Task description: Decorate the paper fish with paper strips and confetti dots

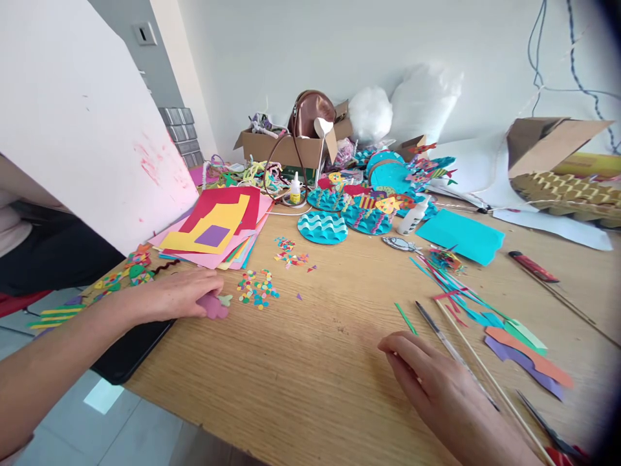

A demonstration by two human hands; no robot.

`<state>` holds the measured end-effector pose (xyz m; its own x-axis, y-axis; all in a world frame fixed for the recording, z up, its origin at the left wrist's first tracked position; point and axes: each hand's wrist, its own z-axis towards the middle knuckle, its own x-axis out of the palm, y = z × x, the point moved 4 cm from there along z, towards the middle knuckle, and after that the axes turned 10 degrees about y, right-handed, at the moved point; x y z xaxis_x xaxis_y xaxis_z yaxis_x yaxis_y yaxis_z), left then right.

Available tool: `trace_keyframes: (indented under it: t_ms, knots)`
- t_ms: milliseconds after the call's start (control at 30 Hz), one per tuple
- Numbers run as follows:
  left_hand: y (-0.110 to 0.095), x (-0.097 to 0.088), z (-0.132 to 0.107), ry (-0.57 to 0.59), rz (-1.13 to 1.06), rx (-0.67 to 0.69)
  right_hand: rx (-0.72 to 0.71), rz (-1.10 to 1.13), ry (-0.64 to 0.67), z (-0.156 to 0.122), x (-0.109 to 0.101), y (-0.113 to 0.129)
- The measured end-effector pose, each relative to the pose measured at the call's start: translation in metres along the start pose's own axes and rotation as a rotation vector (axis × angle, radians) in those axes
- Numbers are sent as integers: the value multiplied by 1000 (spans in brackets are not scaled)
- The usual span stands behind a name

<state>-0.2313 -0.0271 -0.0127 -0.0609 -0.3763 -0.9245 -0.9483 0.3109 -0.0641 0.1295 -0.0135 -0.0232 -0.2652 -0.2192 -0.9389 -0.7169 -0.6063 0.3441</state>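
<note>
My left hand (182,292) lies flat on the wooden table (310,362), fingers stretched out over a small pink paper cut-out (215,307) with a pale green bit (225,299) beside it. A scatter of tiny coloured paper dots (257,289) sits just right of those fingers. My right hand (436,382) rests on the table at the lower right, fingers curled down and together, close to a thin metal tool (446,343) and a wooden skewer (490,375). What the right hand holds, if anything, is hidden.
A stack of coloured paper sheets (218,226) lies at the left, a white board (87,123) leaning above it. Blue wave discs (323,226), glue bottles (295,189), a turquoise sheet (460,236), paper strips (460,291), a red cutter (533,266) and cardboard boxes (286,149) crowd the back.
</note>
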Motion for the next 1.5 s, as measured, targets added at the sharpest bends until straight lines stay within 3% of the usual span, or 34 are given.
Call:
trace_keyframes:
  t_ms: [200,400,700,1133,1267,1400,1500]
  knots:
    - [-7,3,-3,125,-84,-14,7,29,22,1,4,-3]
    - [-3,2,-7,42,-82,-50,41,44,102,1,6,-5]
    - [7,7,1,44,-51,-36,52,65,121,0,8,-7]
    - [-12,1,-9,-25,-85,49,55,67,180,1,11,-5]
    - [-54,-16,3,-29,-94,127,73,187,146,1,5,1]
    - [-127,-39,38,-70,-100,258,146,377,110,4,-1,8]
    - [-177,-41,71,-109,-39,384,229,544,150,8,0,4]
